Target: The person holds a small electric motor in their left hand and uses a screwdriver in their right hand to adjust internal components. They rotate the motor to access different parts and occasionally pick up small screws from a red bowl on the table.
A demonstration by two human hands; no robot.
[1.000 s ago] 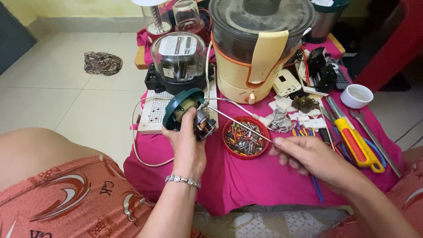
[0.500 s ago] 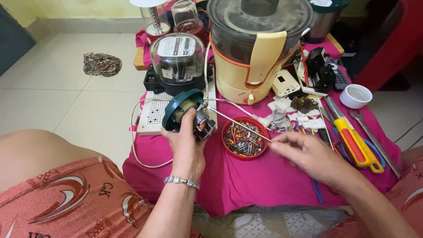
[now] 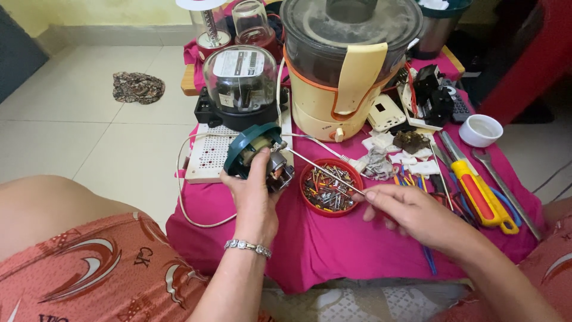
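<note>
While the left hand point(image 3: 253, 200) is wrapped around a small motor point(image 3: 262, 156) with a dark green housing, fingers closed on it and holding it up just above the pink cloth point(image 3: 322, 250), the right hand point(image 3: 411, 214) pinches the end of a thin metal rod point(image 3: 325, 170). The rod runs from those pinched fingertips up and left, right to the metal end of the motor, passing over a red bowl point(image 3: 329, 186) full of screws and small bits. The bowl sits on the cloth between the two hands.

A white cord point(image 3: 182, 197) loops off the left edge of the table near the motor, and a white perforated board point(image 3: 208, 156) lies just behind it. Behind that is a glass-domed meter point(image 3: 240, 83) on a black base, with a big cream food processor point(image 3: 345, 65) beside it on the right.

Over on the right side there's a yellow and red screwdriver point(image 3: 476, 191), a wrench point(image 3: 506, 191), a small white cup point(image 3: 480, 130) and a scatter of white plastic parts. A crumpled rag point(image 3: 138, 87) lies on the tiled floor off to the left.
</note>
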